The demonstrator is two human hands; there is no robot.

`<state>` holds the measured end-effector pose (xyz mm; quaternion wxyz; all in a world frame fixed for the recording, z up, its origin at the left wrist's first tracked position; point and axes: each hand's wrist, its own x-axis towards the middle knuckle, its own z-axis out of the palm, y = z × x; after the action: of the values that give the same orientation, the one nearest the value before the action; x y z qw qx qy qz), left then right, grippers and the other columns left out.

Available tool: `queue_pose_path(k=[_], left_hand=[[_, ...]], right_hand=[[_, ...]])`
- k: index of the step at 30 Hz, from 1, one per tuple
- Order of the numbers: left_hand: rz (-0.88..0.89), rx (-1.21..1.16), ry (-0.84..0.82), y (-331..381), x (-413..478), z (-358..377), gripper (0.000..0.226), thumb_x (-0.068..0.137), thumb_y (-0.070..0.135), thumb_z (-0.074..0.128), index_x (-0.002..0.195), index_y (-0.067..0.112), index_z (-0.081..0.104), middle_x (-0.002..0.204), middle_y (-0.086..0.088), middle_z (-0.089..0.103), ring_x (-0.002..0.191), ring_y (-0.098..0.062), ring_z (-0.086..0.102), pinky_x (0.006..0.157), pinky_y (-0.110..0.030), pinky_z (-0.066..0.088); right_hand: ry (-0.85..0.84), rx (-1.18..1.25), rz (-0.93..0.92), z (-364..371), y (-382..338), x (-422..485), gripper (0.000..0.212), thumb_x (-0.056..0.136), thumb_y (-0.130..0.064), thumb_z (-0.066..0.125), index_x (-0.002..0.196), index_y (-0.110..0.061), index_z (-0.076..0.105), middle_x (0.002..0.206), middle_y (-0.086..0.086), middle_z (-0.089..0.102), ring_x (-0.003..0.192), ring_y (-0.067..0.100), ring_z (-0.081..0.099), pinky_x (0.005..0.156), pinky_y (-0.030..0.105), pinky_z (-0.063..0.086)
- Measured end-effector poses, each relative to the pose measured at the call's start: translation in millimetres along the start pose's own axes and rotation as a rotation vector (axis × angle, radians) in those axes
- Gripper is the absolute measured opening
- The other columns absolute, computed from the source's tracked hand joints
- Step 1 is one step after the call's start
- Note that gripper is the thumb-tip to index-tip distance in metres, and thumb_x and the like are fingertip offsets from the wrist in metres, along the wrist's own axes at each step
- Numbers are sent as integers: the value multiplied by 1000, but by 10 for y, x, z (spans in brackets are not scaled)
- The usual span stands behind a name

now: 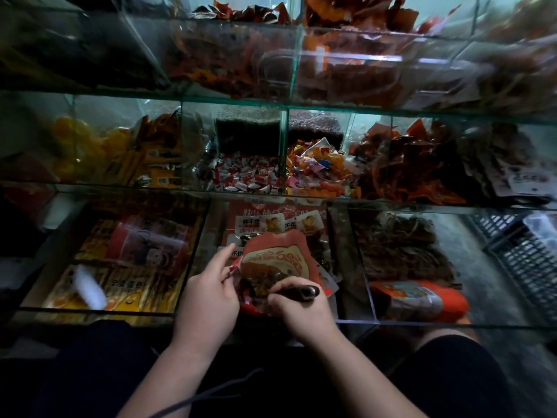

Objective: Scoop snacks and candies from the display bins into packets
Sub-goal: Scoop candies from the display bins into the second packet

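Your left hand (211,300) pinches the left edge of a red packet (280,260) between thumb and fingers, with the forefinger lying straighter along the rim, so the packet's mouth is open towards you. Your right hand (301,313) is curled round a dark scoop handle (301,292), which points into the packet's mouth. The working end of the scoop is hidden inside, so you cannot tell what it carries. Dark snack pieces (268,282) show in the opening, just above your right knuckles.

The packet sits over the middle bin (199,251) of the lowest glass row, and printed red and white packs (265,221) lie behind it. In the bin to the left, yellow packs (126,285) lie flat with a blurred white object (89,289) on top of them. The bin to the right holds a brown, stringy snack (401,251), and an orange-red bag (422,300) lies at its front.

On the shelf above, red-and-white wrapped candies (247,173) sit beside mixed coloured candies (319,170). Round yellow pieces (69,146) lie far to the left, and red-orange packets (407,167) are on the right. The top shelf holds more red-orange packets (355,13), blurred. A dark slatted crate (524,251) stands at the far right.
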<state>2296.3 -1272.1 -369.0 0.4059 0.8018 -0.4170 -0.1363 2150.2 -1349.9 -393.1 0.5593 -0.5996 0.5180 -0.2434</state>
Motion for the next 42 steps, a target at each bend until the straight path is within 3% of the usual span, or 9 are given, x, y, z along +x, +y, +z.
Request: queue_pose_path(k=[4,7,12,16,20,29,34,38,42], left_hand=[[-45,-23,24,-59,-5,-85,62,96,5,59,145,40,47,126,-2,69,112,-10,66,86,-27,59],[-25,-10,67,-74,-1,-87,62,95,5,60,145,38,47,124,-4,70,113,-13,67,87,-26,55],[14,59,139,18,1,-110,56,92,6,63,143,26,52,130,-2,65,116,-19,63,92,-27,49],[326,33,288,193,-31,-96,39,85,-3,66,122,11,66,124,0,58,118,-18,55,102,-32,46],[523,-88,138,355,-116,95,28,79,-9,60,96,9,74,99,4,67,96,-10,62,91,-19,47],[171,268,-403,218,24,551,33,101,34,48,127,22,66,129,6,61,124,-17,54,104,-32,43],[98,337,-332,122,-17,595,52,104,32,43,154,21,34,156,0,35,145,-20,29,120,-41,25],[119,230,-256,203,-18,575,51,104,38,42,153,22,38,161,4,29,150,-14,19,124,-38,16],[164,104,-180,297,-42,516,43,101,41,51,140,23,50,149,6,45,142,-14,35,118,-40,30]], right_hand=[[126,347,182,-33,-65,10,13,56,-14,78,68,-18,77,83,17,77,90,39,75,88,57,60],[175,434,141,-151,-108,-73,22,51,-22,81,72,-17,78,80,16,77,85,38,76,83,50,63],[288,187,-20,-458,-242,-216,13,83,-16,79,77,-27,78,78,-2,78,83,15,76,84,42,62],[246,-32,-204,-689,-339,-359,15,87,-18,76,79,-31,77,81,-10,77,81,3,72,84,40,59],[256,63,-170,-839,-290,-427,15,89,-16,75,82,-28,78,85,-1,78,88,15,75,88,41,60],[306,532,-46,-1007,-419,-599,3,84,-17,81,82,-15,80,79,18,78,78,34,78,64,31,62],[280,517,-127,-1077,-479,-662,10,80,-26,83,85,-18,79,81,16,78,79,33,79,67,31,63],[269,516,-102,-1060,-511,-690,5,79,-28,82,81,-26,78,82,14,79,81,36,78,71,35,63],[263,582,-145,-1115,-607,-825,6,87,-8,76,81,-10,77,81,20,77,77,38,78,66,33,63]])
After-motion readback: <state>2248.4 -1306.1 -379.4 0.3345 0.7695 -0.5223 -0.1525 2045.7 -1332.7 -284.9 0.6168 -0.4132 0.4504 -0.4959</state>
